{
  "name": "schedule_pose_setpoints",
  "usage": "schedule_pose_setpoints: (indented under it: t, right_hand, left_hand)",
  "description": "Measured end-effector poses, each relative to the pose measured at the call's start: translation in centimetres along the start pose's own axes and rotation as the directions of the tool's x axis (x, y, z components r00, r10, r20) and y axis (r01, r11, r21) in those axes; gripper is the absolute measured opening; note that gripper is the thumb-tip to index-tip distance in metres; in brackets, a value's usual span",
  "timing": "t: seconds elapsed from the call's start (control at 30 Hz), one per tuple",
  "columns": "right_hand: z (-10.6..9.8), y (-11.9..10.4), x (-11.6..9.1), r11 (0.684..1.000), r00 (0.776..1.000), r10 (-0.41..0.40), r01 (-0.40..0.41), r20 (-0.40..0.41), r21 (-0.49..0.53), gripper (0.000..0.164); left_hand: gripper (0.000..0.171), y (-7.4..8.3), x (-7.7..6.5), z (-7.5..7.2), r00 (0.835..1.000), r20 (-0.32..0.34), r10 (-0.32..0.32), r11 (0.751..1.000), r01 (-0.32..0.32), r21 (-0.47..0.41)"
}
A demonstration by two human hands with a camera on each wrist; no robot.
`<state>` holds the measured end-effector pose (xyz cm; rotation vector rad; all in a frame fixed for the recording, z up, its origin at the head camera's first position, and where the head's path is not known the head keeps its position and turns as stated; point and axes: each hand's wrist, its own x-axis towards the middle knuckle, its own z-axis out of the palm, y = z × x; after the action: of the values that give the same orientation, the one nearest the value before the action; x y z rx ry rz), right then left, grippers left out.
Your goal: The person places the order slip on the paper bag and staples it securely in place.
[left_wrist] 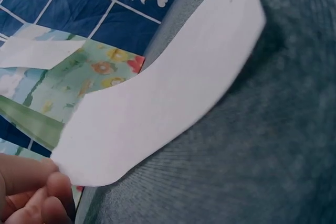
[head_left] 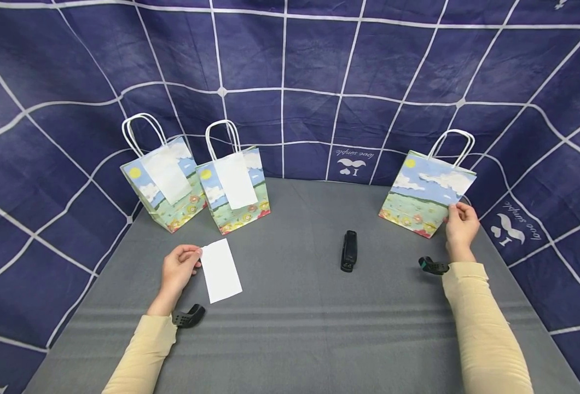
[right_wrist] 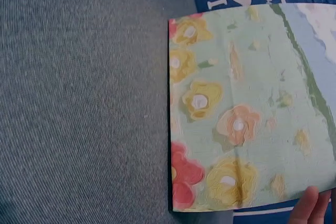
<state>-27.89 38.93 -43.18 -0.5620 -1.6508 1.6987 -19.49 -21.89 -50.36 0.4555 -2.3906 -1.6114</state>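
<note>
My left hand (head_left: pixel 180 268) pinches a blank white slip of paper (head_left: pixel 221 271) by its upper left corner; in the left wrist view the slip (left_wrist: pixel 157 103) bows over the grey table. At the right, my right hand (head_left: pixel 461 225) grips the lower right side edge of a paper gift bag (head_left: pixel 420 191) with white handles. This bag shows sky, sun and flowers, and its front carries no white slip. The right wrist view shows its flowered lower front (right_wrist: pixel 236 108), with my fingertips (right_wrist: pixel 304 205) at the edge. A black stapler (head_left: pixel 349 251) lies between the hands, nearer the right one.
Two matching gift bags stand at the back left, a left one (head_left: pixel 184 202) and a right one (head_left: pixel 243 216), each with a white slip on its front. Blue gridded cloth (head_left: pixel 309 60) hangs behind and beside the grey table (head_left: pixel 290 328).
</note>
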Motion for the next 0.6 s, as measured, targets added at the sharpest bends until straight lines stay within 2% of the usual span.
schedule_pose_setpoints:
  t: [0.27,0.6]
  right_hand:
    - [0.7,-0.7,-0.9,0.997,1.000,0.007,-0.009,0.029,0.071,0.017]
    - [1.8,-1.7,-1.7,0.991,0.998,-0.004,-0.005,0.070,0.131,0.014]
  left_hand:
    - [0.027,0.5,0.0,-0.2,0.999,0.041,0.025,0.997,-0.022,-0.075]
    - [0.026,2.1,-0.5,-0.4,0.994,0.019,0.104,0.990,-0.101,-0.100]
